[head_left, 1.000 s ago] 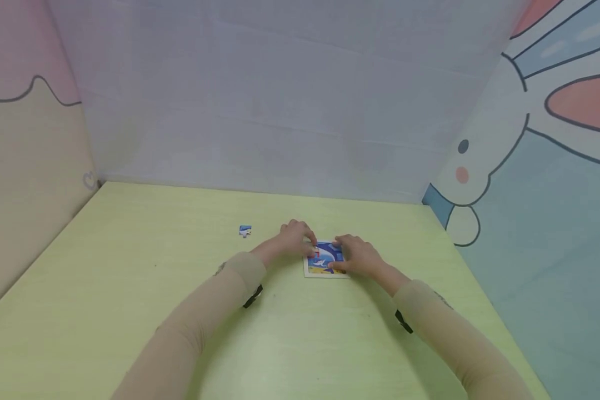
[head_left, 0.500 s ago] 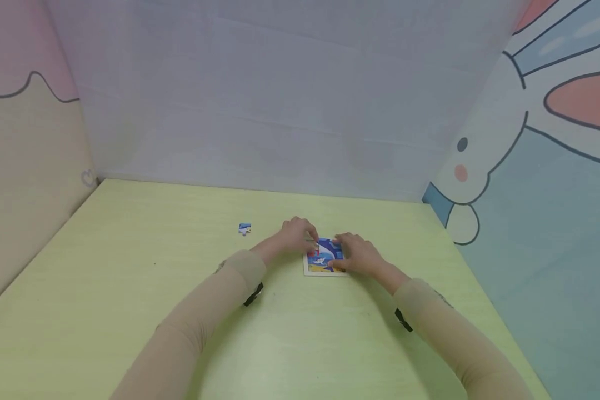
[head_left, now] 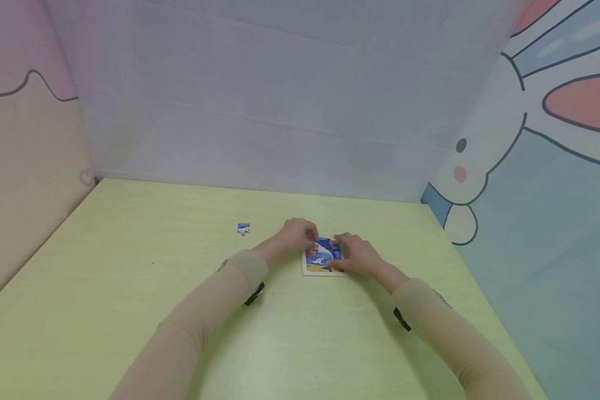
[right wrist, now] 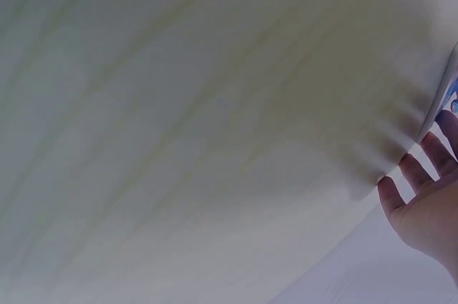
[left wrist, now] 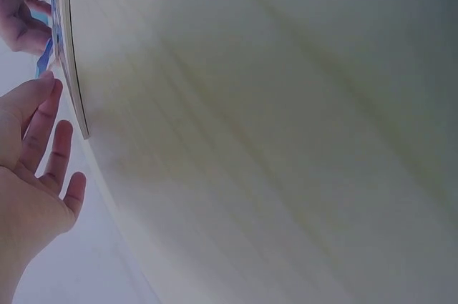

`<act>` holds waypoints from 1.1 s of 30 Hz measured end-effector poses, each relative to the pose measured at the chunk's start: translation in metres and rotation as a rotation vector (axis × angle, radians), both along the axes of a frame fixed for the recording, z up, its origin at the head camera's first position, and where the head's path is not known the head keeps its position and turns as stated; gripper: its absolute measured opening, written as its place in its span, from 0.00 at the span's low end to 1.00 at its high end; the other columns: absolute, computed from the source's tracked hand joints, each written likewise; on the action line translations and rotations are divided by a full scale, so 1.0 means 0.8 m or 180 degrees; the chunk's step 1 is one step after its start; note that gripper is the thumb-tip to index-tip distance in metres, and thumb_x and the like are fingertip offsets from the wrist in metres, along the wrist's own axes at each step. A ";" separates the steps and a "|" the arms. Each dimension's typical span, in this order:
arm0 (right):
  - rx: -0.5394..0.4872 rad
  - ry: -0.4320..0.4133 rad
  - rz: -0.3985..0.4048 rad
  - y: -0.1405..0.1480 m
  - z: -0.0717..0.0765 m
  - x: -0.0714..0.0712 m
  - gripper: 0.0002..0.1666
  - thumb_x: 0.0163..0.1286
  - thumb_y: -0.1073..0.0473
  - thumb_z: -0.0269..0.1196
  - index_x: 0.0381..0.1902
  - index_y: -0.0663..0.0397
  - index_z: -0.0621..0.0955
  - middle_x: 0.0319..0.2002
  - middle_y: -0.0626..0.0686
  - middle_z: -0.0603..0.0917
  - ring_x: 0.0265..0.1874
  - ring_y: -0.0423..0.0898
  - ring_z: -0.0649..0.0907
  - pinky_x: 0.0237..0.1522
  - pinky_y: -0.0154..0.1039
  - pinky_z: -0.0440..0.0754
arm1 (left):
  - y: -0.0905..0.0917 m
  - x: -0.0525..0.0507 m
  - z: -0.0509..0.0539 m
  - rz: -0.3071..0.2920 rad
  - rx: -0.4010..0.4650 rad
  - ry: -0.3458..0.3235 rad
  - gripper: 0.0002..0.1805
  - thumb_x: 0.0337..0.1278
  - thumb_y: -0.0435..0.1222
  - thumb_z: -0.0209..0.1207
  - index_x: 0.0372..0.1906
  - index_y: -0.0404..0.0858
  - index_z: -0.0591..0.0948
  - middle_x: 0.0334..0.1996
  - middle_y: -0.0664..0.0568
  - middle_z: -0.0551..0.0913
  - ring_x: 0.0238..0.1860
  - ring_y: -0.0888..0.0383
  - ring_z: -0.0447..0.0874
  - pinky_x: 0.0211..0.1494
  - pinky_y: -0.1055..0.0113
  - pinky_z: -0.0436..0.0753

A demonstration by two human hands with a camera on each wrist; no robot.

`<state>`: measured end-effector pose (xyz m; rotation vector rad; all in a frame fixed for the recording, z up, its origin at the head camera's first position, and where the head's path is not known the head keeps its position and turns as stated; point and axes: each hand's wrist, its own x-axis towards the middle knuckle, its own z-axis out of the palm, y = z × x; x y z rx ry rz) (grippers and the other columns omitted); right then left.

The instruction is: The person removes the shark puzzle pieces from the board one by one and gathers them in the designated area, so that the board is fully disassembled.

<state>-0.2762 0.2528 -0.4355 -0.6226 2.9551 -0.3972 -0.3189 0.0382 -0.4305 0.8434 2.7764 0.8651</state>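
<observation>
In the head view, a small jigsaw puzzle (head_left: 321, 261) with a dolphin picture and a pale border lies on the table. My left hand (head_left: 298, 234) is over its upper left corner. Thumb and index finger pinch a small blue puzzle piece (left wrist: 44, 59) at the board's surface, seen in the left wrist view; the fingers partly hide it. My right hand (head_left: 357, 254) rests at the puzzle's right side, thumb on the picture and fingers at the far edge. In the right wrist view, its slightly bent fingers (right wrist: 413, 173) touch down along the board's edge.
A loose blue and white puzzle piece (head_left: 243, 228) lies on the pale yellow table (head_left: 130, 289), left of and farther away than the puzzle. A plain cloth wall (head_left: 260, 100) stands behind, with printed walls at both sides.
My left fingertips have shifted slightly at the puzzle's upper left, and the piece between them has changed its tilt. My right hand stays nearly still; the loose piece lies where it was.
</observation>
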 end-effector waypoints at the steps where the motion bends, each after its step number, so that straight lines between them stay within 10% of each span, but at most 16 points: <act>1: -0.0004 0.0026 0.0006 0.000 0.000 -0.001 0.40 0.59 0.35 0.62 0.61 0.53 0.72 0.63 0.56 0.72 0.61 0.57 0.70 0.58 0.61 0.67 | 0.000 0.000 0.000 0.0009 0.0003 -0.0004 0.05 0.50 0.39 0.67 0.31 0.47 0.83 0.29 0.60 0.84 0.39 0.59 0.78 0.56 0.56 0.68; 18: -0.0125 0.0058 -0.0235 -0.009 -0.003 -0.005 0.35 0.60 0.40 0.65 0.58 0.55 0.75 0.56 0.54 0.77 0.58 0.56 0.73 0.58 0.60 0.67 | -0.001 -0.007 -0.009 0.0021 -0.0016 -0.0027 0.04 0.49 0.38 0.67 0.28 0.48 0.83 0.28 0.60 0.84 0.36 0.60 0.76 0.52 0.58 0.68; 33: -0.0101 0.0052 -0.0230 -0.009 -0.004 -0.008 0.36 0.60 0.39 0.64 0.59 0.55 0.75 0.56 0.54 0.77 0.59 0.56 0.73 0.58 0.61 0.66 | -0.002 -0.011 -0.009 -0.0321 0.0107 -0.0305 0.12 0.58 0.38 0.62 0.47 0.45 0.79 0.35 0.56 0.82 0.38 0.60 0.77 0.48 0.64 0.75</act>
